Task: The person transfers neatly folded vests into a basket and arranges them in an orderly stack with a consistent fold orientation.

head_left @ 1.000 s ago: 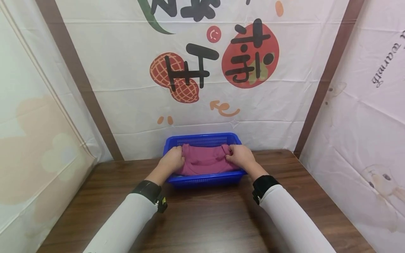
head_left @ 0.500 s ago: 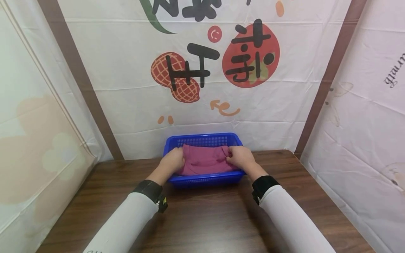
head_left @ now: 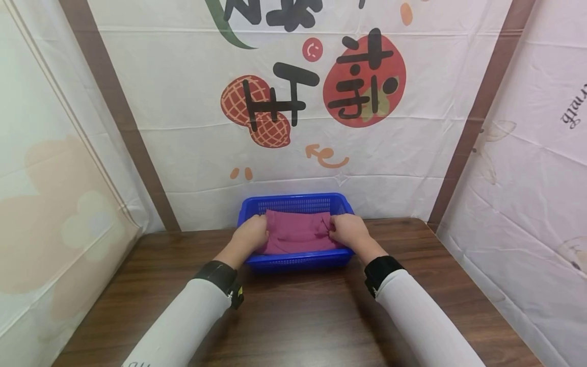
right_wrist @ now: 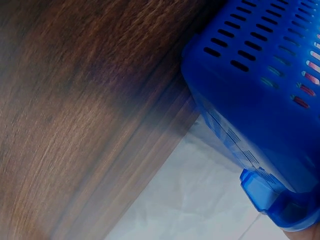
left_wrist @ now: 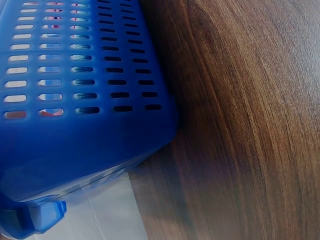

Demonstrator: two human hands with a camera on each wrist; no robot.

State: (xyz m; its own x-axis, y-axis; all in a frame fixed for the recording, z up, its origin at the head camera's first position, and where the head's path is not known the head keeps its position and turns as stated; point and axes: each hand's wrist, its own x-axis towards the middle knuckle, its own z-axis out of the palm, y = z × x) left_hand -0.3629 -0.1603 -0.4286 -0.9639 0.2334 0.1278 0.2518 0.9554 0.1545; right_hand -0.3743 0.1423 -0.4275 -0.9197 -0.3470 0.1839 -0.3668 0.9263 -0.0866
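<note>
A pinkish-purple piece of fabric [head_left: 298,232] lies folded in a blue plastic basket [head_left: 293,260]; whether it is a garment cannot be told. My left hand [head_left: 250,233] holds its left edge, fingers curled in at the basket's left side. At the opposite edge, my right hand [head_left: 350,230] grips the fabric between thumb and fingers. The fingertips of both hands are partly hidden. In the left wrist view only the slotted basket wall [left_wrist: 75,135] shows, with no hand. The right wrist view has the basket's other end [right_wrist: 260,100] and a sliver of skin at the bottom corner.
The basket stands on a brown wood-grain table [head_left: 302,316], near its back edge. Behind it hangs a white printed curtain [head_left: 197,158]. More printed fabric walls the left [head_left: 46,204] and right [head_left: 518,204] sides.
The fabric's raised upper corners have come down and its top edge lies flatter. My right fingers have tucked in further at its right edge. The basket stays in place.
</note>
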